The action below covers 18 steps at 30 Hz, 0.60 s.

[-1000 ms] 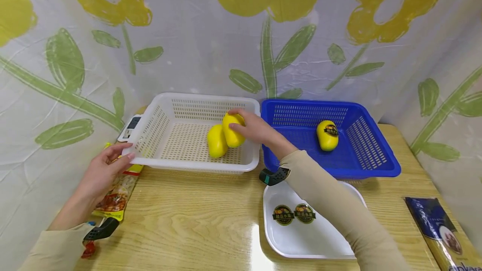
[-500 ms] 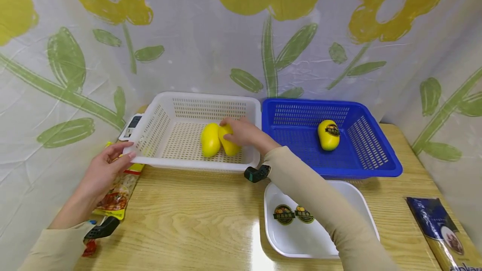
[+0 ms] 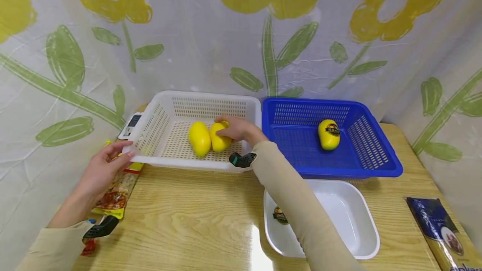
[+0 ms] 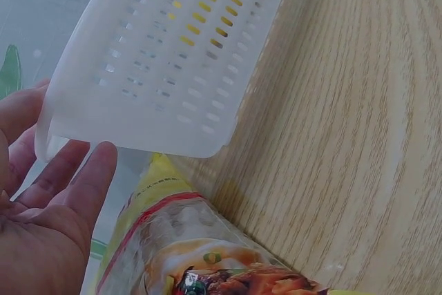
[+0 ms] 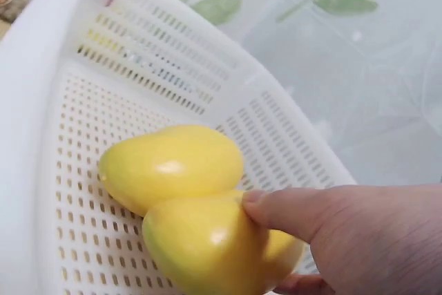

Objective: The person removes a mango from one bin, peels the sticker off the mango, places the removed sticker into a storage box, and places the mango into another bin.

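My right hand point(image 3: 237, 131) grips a yellow mango point(image 3: 220, 138) low inside the white basket point(image 3: 196, 164), thumb on top and fingers round its far side. A second yellow mango point(image 3: 200, 139) lies against its left side on the basket's slotted floor. In the right wrist view the held mango point(image 5: 207, 240) presses side by side with the other mango point(image 5: 176, 160). My left hand point(image 3: 107, 166) pinches the basket's near left corner; the left wrist view shows fingers point(image 4: 90, 177) on both sides of the rim. The held mango's right end is partly hidden by my hand.
A blue basket point(image 3: 301, 160) adjoins at right, holding a mango point(image 3: 329, 134) with a dark label. A white tray point(image 3: 350, 216) with a round label point(image 3: 280, 216) lies under my right sleeve. A food packet point(image 3: 116, 195) lies at left, a blue-gold bag point(image 3: 440, 229) at right.
My right hand has moved left and down with the mango, and the other mango has slid left beside it. One tray label is now behind the sleeve. The left hand stays put.
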Each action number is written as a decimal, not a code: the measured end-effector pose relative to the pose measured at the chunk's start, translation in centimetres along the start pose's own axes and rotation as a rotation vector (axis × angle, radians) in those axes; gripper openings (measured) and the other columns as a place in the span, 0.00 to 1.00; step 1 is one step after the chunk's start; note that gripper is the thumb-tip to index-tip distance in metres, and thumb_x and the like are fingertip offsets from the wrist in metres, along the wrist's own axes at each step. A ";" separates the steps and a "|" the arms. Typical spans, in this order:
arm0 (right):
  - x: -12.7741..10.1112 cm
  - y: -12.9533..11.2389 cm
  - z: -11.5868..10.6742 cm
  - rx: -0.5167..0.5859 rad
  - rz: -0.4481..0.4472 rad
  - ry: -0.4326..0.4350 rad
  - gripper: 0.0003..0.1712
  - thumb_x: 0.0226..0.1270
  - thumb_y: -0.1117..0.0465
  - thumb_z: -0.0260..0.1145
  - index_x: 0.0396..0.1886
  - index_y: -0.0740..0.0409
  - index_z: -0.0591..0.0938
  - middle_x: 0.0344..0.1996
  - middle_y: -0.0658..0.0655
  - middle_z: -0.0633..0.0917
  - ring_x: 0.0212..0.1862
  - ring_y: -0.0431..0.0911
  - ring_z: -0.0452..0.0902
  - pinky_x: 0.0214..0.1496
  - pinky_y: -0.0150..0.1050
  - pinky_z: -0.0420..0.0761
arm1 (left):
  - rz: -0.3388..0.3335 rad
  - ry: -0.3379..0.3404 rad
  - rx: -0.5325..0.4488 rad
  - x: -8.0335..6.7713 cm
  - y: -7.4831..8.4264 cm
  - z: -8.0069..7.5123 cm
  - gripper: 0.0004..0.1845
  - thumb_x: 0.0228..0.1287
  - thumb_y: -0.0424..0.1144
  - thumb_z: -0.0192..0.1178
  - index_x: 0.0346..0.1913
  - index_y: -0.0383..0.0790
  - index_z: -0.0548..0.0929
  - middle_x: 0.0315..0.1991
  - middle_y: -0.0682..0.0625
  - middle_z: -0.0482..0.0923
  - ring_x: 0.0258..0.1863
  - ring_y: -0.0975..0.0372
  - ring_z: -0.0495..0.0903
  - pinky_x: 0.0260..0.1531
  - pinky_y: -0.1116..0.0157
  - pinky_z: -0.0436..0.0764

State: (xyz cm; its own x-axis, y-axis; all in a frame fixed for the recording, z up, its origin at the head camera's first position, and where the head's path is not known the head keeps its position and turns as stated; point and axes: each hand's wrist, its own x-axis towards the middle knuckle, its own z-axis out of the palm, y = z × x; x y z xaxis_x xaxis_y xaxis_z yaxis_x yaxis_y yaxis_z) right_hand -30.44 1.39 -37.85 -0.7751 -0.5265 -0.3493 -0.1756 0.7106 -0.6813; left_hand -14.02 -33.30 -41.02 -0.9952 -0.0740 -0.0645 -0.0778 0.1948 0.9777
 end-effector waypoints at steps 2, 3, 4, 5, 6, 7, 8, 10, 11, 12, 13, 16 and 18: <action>0.2 0.1 0.2 0.062 0.023 -0.007 0.30 0.71 0.54 0.63 0.72 0.43 0.68 0.74 0.55 0.61 0.61 0.51 0.68 0.52 0.42 0.80 | 0.006 -0.002 -0.002 0.0 0.0 0.1 0.23 0.69 0.44 0.60 0.64 0.44 0.71 0.53 0.55 0.69 0.42 0.74 0.78 0.41 0.74 0.81; 0.2 0.2 0.3 0.079 0.033 -0.009 0.30 0.71 0.55 0.64 0.71 0.42 0.69 0.74 0.55 0.60 0.63 0.51 0.67 0.54 0.43 0.80 | 0.010 -0.002 -0.001 0.0 0.1 0.1 0.23 0.69 0.44 0.60 0.64 0.44 0.71 0.53 0.55 0.69 0.42 0.74 0.78 0.41 0.74 0.81; 0.3 0.3 0.4 0.067 0.039 -0.005 0.30 0.70 0.54 0.64 0.71 0.42 0.69 0.74 0.54 0.60 0.64 0.51 0.66 0.56 0.44 0.78 | 0.012 -0.002 -0.007 0.0 0.0 0.1 0.23 0.69 0.44 0.60 0.64 0.44 0.71 0.52 0.55 0.69 0.42 0.73 0.78 0.41 0.74 0.81; 0.3 0.4 0.5 0.063 0.044 -0.005 0.30 0.70 0.54 0.65 0.71 0.41 0.70 0.74 0.54 0.60 0.65 0.51 0.65 0.59 0.45 0.76 | 0.013 -0.002 -0.009 0.0 0.0 0.1 0.23 0.69 0.44 0.60 0.63 0.44 0.71 0.52 0.56 0.69 0.42 0.73 0.78 0.41 0.74 0.81; 0.4 0.5 0.5 0.049 0.046 -0.002 0.30 0.69 0.54 0.65 0.70 0.41 0.70 0.74 0.53 0.60 0.66 0.51 0.64 0.60 0.45 0.75 | 0.013 -0.002 -0.007 0.0 0.0 0.1 0.23 0.69 0.44 0.60 0.64 0.44 0.71 0.53 0.56 0.69 0.42 0.73 0.78 0.41 0.74 0.81; 0.5 0.7 0.6 0.037 0.043 0.001 0.30 0.69 0.54 0.65 0.70 0.41 0.70 0.74 0.53 0.61 0.68 0.52 0.63 0.63 0.46 0.73 | 0.014 -0.003 -0.011 0.0 0.0 0.1 0.23 0.69 0.44 0.60 0.64 0.44 0.71 0.53 0.55 0.69 0.42 0.73 0.78 0.42 0.74 0.81; 0.5 0.8 0.7 0.015 0.039 0.008 0.30 0.69 0.53 0.66 0.70 0.40 0.71 0.74 0.53 0.62 0.69 0.51 0.62 0.66 0.47 0.70 | 0.015 -0.002 -0.004 0.1 0.0 0.1 0.23 0.69 0.44 0.60 0.64 0.44 0.71 0.53 0.55 0.68 0.42 0.73 0.78 0.41 0.75 0.81; 0.7 1.0 0.9 -0.018 0.023 0.022 0.30 0.68 0.53 0.66 0.69 0.40 0.71 0.74 0.53 0.63 0.70 0.51 0.59 0.70 0.49 0.63 | 0.011 -0.001 -0.004 0.1 -0.1 0.1 0.23 0.69 0.44 0.60 0.64 0.43 0.71 0.55 0.54 0.67 0.42 0.74 0.78 0.41 0.75 0.81; 0.7 1.1 0.9 -0.015 0.014 0.026 0.30 0.68 0.53 0.66 0.69 0.41 0.71 0.74 0.53 0.63 0.71 0.52 0.59 0.71 0.49 0.62 | 0.010 -0.001 -0.014 0.1 -0.1 0.1 0.24 0.69 0.43 0.60 0.64 0.43 0.71 0.56 0.53 0.67 0.42 0.74 0.78 0.41 0.74 0.81; 0.8 1.1 1.0 -0.016 0.007 0.032 0.30 0.68 0.53 0.66 0.69 0.42 0.72 0.73 0.53 0.63 0.71 0.52 0.58 0.72 0.50 0.60 | 0.008 -0.001 -0.023 0.1 -0.2 0.0 0.24 0.69 0.43 0.61 0.64 0.42 0.70 0.57 0.51 0.66 0.42 0.74 0.79 0.42 0.74 0.81; 0.8 1.2 1.0 -0.011 0.001 0.035 0.30 0.68 0.54 0.66 0.69 0.42 0.72 0.73 0.54 0.63 0.72 0.52 0.57 0.73 0.50 0.57 | 0.006 0.000 -0.030 0.2 -0.2 0.0 0.24 0.69 0.43 0.61 0.64 0.42 0.70 0.58 0.50 0.66 0.42 0.74 0.79 0.42 0.74 0.81; 0.8 1.1 1.2 0.012 0.004 0.042 0.30 0.68 0.55 0.66 0.69 0.43 0.71 0.74 0.54 0.63 0.71 0.52 0.58 0.72 0.50 0.60 | 0.002 -0.001 -0.064 0.2 -0.3 0.0 0.24 0.69 0.43 0.61 0.64 0.41 0.70 0.60 0.48 0.64 0.42 0.74 0.80 0.42 0.73 0.82; 0.8 1.1 1.2 0.023 0.014 0.046 0.31 0.68 0.55 0.66 0.70 0.43 0.71 0.74 0.54 0.62 0.70 0.52 0.59 0.70 0.49 0.64 | 0.000 -0.002 -0.058 0.2 -0.3 0.0 0.24 0.69 0.43 0.61 0.64 0.41 0.70 0.60 0.47 0.63 0.42 0.74 0.80 0.42 0.73 0.82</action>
State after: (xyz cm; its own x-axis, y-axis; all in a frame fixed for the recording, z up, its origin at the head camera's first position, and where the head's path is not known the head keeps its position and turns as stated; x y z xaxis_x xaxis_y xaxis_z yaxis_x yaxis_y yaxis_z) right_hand -30.47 1.18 -39.64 -0.8046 -0.4940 -0.3294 -0.1508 0.7066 -0.6914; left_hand -14.24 -33.35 -41.37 -0.9953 -0.0721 -0.0649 -0.0744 0.1373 0.9877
